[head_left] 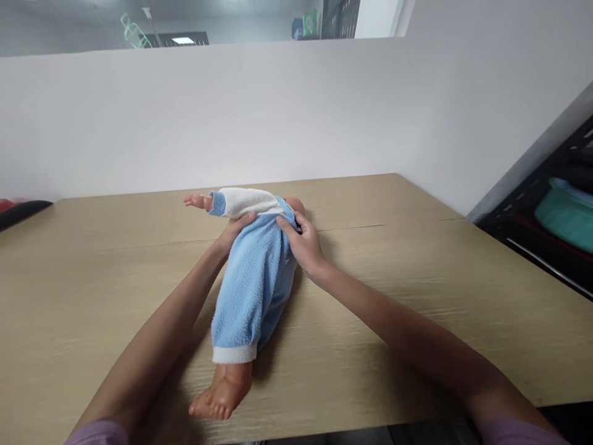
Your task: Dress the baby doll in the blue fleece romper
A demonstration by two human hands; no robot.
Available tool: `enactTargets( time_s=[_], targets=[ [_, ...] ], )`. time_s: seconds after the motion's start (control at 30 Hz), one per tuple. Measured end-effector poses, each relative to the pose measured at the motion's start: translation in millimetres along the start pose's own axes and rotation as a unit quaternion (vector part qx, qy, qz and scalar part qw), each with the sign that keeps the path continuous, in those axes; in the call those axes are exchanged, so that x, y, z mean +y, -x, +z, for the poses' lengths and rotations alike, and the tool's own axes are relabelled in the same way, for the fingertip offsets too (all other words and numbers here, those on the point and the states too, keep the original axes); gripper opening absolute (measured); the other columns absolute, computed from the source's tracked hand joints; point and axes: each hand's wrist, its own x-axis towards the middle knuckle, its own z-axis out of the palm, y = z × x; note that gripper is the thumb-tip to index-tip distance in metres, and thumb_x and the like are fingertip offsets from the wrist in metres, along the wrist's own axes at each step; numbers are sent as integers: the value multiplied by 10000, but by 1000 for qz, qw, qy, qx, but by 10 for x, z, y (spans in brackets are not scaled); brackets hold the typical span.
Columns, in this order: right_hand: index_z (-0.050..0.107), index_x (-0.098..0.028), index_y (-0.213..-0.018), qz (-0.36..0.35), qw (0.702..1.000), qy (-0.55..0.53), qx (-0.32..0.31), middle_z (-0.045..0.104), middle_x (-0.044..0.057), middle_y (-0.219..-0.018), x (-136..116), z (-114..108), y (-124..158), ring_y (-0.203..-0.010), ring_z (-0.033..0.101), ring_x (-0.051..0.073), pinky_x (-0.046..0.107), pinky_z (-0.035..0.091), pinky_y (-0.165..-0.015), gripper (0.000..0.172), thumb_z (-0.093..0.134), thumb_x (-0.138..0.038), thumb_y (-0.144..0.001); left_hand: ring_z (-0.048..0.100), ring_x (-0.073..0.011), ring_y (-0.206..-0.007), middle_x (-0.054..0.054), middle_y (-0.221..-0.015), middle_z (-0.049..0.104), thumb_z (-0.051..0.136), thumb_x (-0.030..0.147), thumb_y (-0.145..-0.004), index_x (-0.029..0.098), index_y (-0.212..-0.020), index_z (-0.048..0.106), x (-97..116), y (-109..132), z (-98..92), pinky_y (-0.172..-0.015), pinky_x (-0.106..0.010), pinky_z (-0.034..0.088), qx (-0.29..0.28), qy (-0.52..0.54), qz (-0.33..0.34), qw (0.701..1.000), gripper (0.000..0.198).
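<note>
Doll (250,290) lay on its side on table (393,272), both hands round its upper body

L hand (237,228) cupped the doll's front, thumb on the blue cloth just below the white sleeve, other fingers mostly hidden, so couldn't tell how tight; R hand (304,243) gripped from the back, thumb pressed on blue cloth, fingers curled round behind; doll's head, partly hidden, pointed to table's far edge, bare foot nr the near edge, L of middle, one arm out twd L edge; wall (222,117) stood beyond far edge, black rack (532,179) past R edge
</note>
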Motion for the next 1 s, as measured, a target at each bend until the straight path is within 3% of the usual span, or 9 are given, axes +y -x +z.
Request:
enactTargets(
  time_s=[0.2,0.33,0.47,0.63,0.77,0.9,1.0],
  targets=[
    [746,-262,-1265,-15,997,16,-70,802,51,-1311,71,-61,-51,-1288,715,282,435,519,-1194,474,730,-624,-959,579,-418,-1511,-118,-1419,780,987,540,-729,178,-1190,818,-42,-43,-81,-1315,-495,438,39,-58,23,997,610],
    [764,-275,-1286,-1,994,-12,-110,814,37,-1317,60,-113,-104,-1280,738,281,450,527,-1208,497,827,-585,-902,616,-414,-1477,-126,-1409,785,953,559,-759,164,-1261,808,-33,-50,-64,-1306,-493,454,15,-44,6,999,655],
    [815,-306,-1231,79,980,-39,-177,805,12,-1360,-82,-176,-104,-1391,682,301,509,458,-1290,476,928,-521,-822,649,-429,-1435,-120,-1315,826,944,579,-738,159,-1251,814,-3,-42,-31,-1289,-506,477,-7,-20,-21,1000,675],
    [858,-292,-1153,129,957,-42,-257,829,41,-1289,-178,-273,-128,-1322,713,338,586,489,-1261,501,1016,-488,-719,663,-453,-1405,-123,-1235,850,961,604,-715,181,-1235,837,3,-64,-103,-1283,-545,476,-36,-41,-42,998,682],
    [858,-294,-1132,135,953,-70,-262,834,39,-1270,-142,-297,-170,-1292,722,335,588,484,-1259,550,1020,-573,-686,609,-462,-1463,-119,-1167,864,985,631,-663,201,-1109,873,22,-80,-172,-1303,-530,454,-48,-80,-45,995,630],
    [848,-288,-1110,121,958,-95,-243,835,36,-1256,-158,-288,-167,-1304,717,323,550,498,-1253,548,1006,-606,-693,553,-476,-1514,-145,-1238,844,1002,674,-615,203,-1091,866,21,-115,-208,-1334,-558,392,-42,-102,-24,994,683],
    [835,-316,-1223,82,960,-78,-257,783,24,-1405,-232,-284,-151,-1425,648,311,533,434,-1312,540,953,-608,-785,524,-484,-1539,-155,-1301,823,1013,706,-560,217,-1040,871,1,-166,-246,-1346,-584,359,-27,-119,-22,992,700]
  ],
)
